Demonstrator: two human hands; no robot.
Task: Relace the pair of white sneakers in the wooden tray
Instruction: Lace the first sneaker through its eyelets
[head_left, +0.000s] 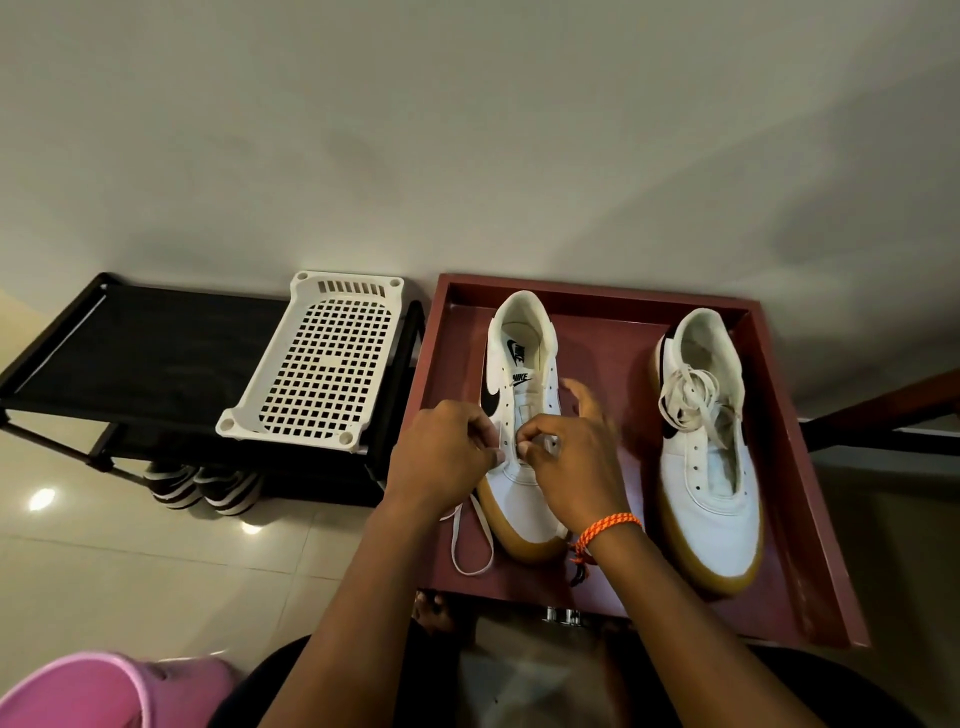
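Two white sneakers with gum soles stand in a dark red wooden tray, toes toward me. Over the left sneaker both hands work at the lower eyelets. My left hand has its fingers curled at the shoe's left eyelet row, pinching the white lace, which loops out onto the tray floor beside the toe. My right hand pinches the lace at the right eyelet row, index finger raised. The right sneaker has bare eyelets, and a loose bundled lace lies on its tongue.
A white perforated plastic basket lies on a black shoe rack left of the tray, with striped shoes underneath. A pink plastic object sits at the bottom left on the tiled floor. A wall rises behind.
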